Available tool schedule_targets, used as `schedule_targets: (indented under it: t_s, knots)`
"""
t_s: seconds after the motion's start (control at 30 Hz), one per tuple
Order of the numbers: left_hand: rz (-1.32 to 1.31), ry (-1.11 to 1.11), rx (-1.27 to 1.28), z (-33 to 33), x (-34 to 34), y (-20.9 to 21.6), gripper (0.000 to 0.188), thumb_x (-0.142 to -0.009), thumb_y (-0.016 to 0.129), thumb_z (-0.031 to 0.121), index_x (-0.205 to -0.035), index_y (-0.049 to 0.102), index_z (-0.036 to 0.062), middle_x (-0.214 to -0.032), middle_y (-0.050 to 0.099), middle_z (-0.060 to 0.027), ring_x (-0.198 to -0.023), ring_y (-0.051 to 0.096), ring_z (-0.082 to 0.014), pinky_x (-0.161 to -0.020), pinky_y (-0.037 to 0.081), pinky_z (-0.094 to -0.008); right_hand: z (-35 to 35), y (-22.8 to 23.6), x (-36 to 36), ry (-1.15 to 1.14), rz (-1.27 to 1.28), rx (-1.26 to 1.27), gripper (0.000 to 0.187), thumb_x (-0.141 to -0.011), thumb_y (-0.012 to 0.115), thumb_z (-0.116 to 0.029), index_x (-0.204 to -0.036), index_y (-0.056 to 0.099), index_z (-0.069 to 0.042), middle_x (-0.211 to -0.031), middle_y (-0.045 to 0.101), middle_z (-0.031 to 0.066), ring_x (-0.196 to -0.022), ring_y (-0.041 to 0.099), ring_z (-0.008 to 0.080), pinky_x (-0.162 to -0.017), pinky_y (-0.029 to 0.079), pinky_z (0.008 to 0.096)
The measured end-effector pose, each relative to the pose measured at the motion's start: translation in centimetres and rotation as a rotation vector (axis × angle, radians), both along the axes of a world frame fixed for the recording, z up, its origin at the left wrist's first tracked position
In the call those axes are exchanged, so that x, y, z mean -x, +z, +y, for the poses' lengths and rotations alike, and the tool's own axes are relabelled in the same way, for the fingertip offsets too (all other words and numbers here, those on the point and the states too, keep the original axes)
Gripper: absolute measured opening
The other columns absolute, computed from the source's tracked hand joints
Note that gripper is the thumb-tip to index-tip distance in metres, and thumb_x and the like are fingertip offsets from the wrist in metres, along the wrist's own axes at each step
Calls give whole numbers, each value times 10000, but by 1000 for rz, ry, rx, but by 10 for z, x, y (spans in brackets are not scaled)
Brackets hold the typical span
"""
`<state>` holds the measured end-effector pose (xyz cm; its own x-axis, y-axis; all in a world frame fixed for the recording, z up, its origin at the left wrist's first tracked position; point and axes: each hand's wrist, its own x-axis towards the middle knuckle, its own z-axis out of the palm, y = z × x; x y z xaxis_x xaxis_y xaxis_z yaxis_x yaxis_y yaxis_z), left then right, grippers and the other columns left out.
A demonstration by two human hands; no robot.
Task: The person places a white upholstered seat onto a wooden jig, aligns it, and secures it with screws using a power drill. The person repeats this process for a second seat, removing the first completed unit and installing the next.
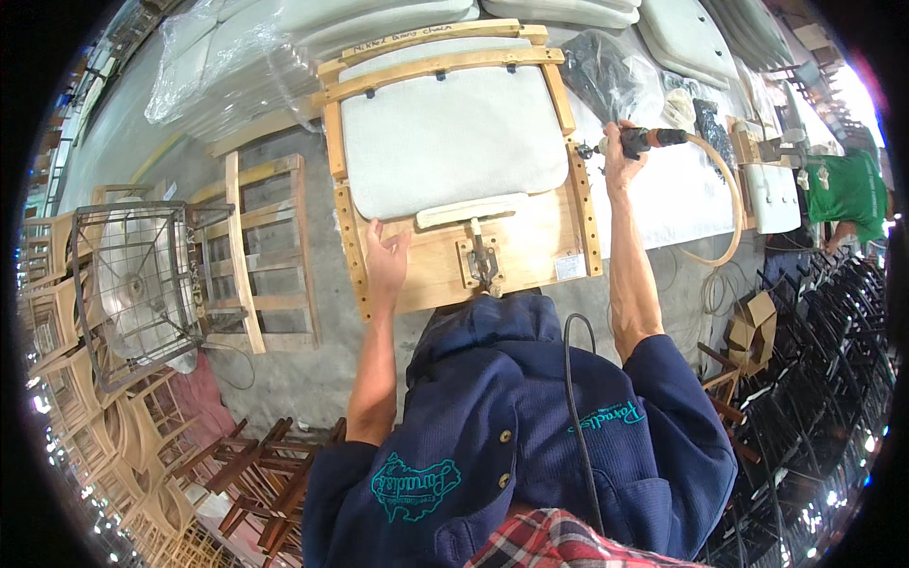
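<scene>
A pale grey-white upholstered panel [454, 133] lies flat in a wooden jig [535, 251]. A wooden bar with dark clips runs across the panel's far end. At its near edge sits a padded strip [471, 210] joined to a metal toggle clamp [479, 257]. My left hand [386, 256] is open at the panel's near left corner, its fingertips at the edge. Beside the jig's right rail, my right hand [623, 166] is wrapped round a dark air tool with an orange part [649, 140]; its tip points left, toward the rail. A tan hose [738, 194] trails from the tool.
Plastic-wrapped panels [218, 66] are stacked at the far left, with more panels [686, 38] at the far right. A wooden pallet [270, 251] and wire cage [133, 284] stand left. Stacked chairs line both sides. A person in green [846, 194] is at right.
</scene>
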<state>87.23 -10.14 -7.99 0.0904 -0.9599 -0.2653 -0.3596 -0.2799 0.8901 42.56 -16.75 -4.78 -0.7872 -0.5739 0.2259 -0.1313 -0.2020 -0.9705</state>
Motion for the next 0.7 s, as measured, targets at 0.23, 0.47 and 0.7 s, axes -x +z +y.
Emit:
schedule_targets:
  t_s: [0.23,0.47,0.7]
  knots:
    - [136,326,10,-48,-4,-37,898,-934,735,403,-1507,295,-130,-1449,494,-305,-1312,537,-364,-1113,412,-435,1,-17,3,32,106,-106,291,-911,801,-162,-1126,663,-24,-891,660,7,-799,602,83,-740,499,255]
    - [53,309,-13,-79,-3,-19,871,-924,736,445,-1460,392,-149,-1456,509,-300,-1357,501,-380,-1139,384,-426,38,-19,-29,-144,264,-450,699,-861,834,-358,-1342,535,51,-1235,608,174,-1096,610,259,-914,513,404]
    - [-10,323,-139,-88,-8,-24,835,-901,758,484,-1379,503,-152,-1379,592,-290,-1291,565,-379,-1076,428,-429,77,-61,-70,202,-1,-616,905,-853,819,-435,-1431,409,129,-1261,599,243,-1093,618,312,-922,508,438]
